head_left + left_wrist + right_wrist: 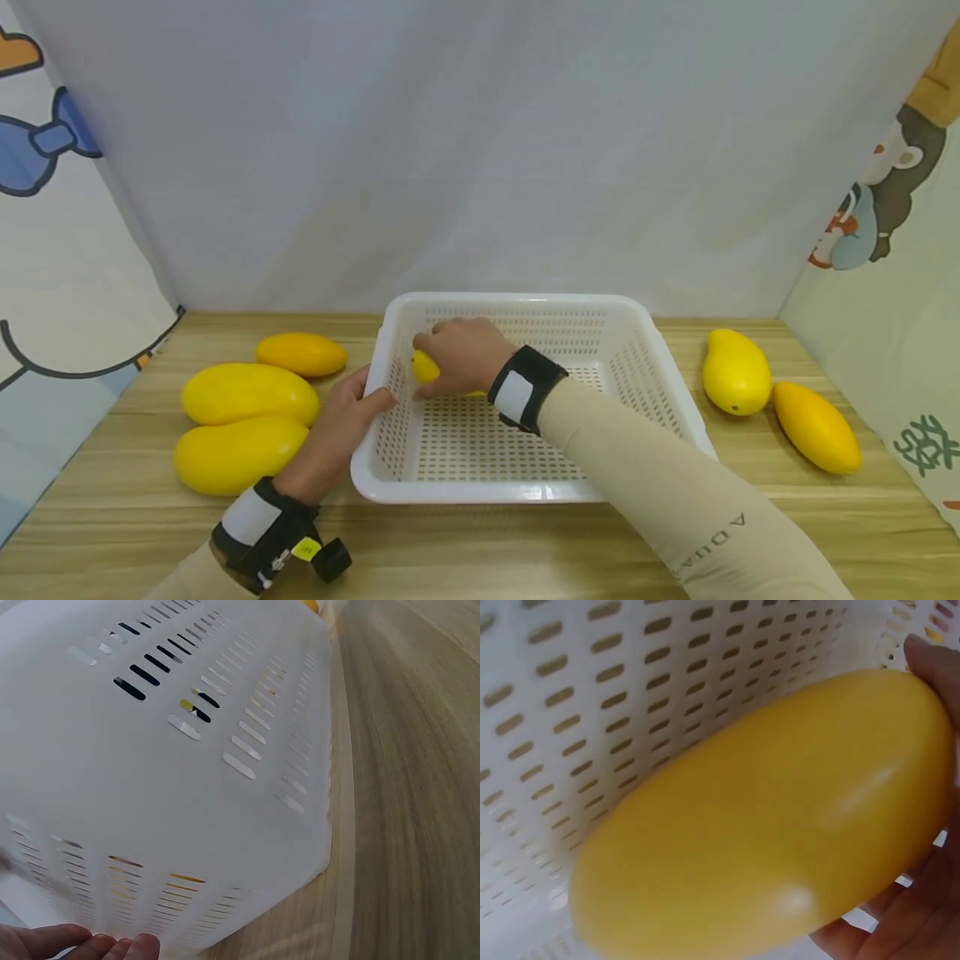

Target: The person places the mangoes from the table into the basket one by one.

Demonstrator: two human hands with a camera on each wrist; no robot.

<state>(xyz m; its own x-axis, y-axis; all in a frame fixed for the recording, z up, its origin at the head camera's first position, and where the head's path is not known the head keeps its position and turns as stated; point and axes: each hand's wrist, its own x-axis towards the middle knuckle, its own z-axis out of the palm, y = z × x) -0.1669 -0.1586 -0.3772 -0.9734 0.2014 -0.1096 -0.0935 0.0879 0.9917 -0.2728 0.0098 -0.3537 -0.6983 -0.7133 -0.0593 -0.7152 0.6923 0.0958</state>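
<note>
Held mango: a yellow mango, inside the white basket, toward its left wall at the centre of the head view; mostly hidden by the hand.
Right hand: fingers and thumb curled round the mango, gripping it.
Left hand: pinches the basket's left rim, thumb over the edge, fingertips outside.
Left of basket: one small orange-yellow mango and two larger yellow ones lying side by side.
Right of basket: a pale yellow mango, and just beside it a deeper yellow one.
In the way: the right sleeve crosses the basket's lower right corner, covering it.
Surroundings: wood-grain table; blue bow print, upper left; cartoon figure, upper right.
Writing: dark sleeve capitals, apparently "AQUA"; green character, lower right, unread; yellow tag on the left wrist strap, print too small.
</note>
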